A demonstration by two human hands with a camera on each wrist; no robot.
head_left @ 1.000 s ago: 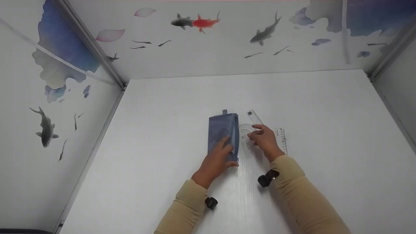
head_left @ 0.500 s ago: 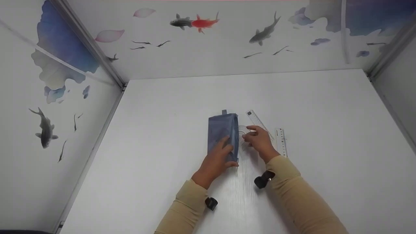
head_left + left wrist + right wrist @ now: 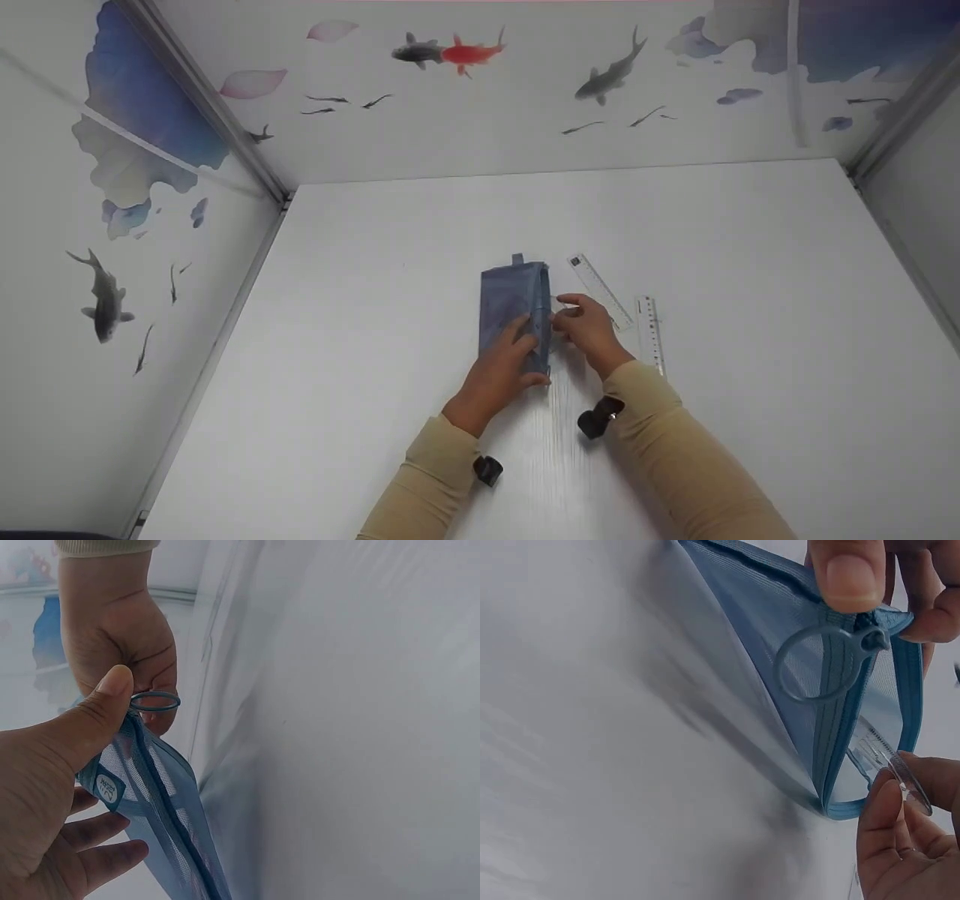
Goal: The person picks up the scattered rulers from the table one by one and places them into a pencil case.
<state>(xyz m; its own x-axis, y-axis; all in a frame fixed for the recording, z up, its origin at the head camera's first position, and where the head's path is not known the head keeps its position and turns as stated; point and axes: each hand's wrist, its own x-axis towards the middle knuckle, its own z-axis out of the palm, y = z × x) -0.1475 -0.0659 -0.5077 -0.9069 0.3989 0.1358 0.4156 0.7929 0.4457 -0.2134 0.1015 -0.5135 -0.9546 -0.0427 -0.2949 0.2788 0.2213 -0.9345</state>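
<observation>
A blue mesh zip pouch [image 3: 504, 296] lies in the middle of the white table, its open mouth toward the right. My left hand [image 3: 489, 379] grips the pouch at its near end, thumb on one side and fingers on the other. My right hand [image 3: 595, 335] pinches a clear plastic protractor [image 3: 876, 746] between thumb and fingers. In the right wrist view, part of the protractor is inside the pouch's mouth. A blue zipper pull ring [image 3: 784, 664] hangs at the near corner, beside my left thumb.
Two clear rulers lie right of the pouch: a slanted ruler [image 3: 600, 291] behind my right hand and a more upright ruler [image 3: 650, 330] farther right. White panels with painted fish border the table [image 3: 360, 300] at the back and left.
My right hand has moved left with the protractor, from beside the pouch into its mouth. More of the slanted ruler shows now. My left hand and the pouch have stayed in place.
</observation>
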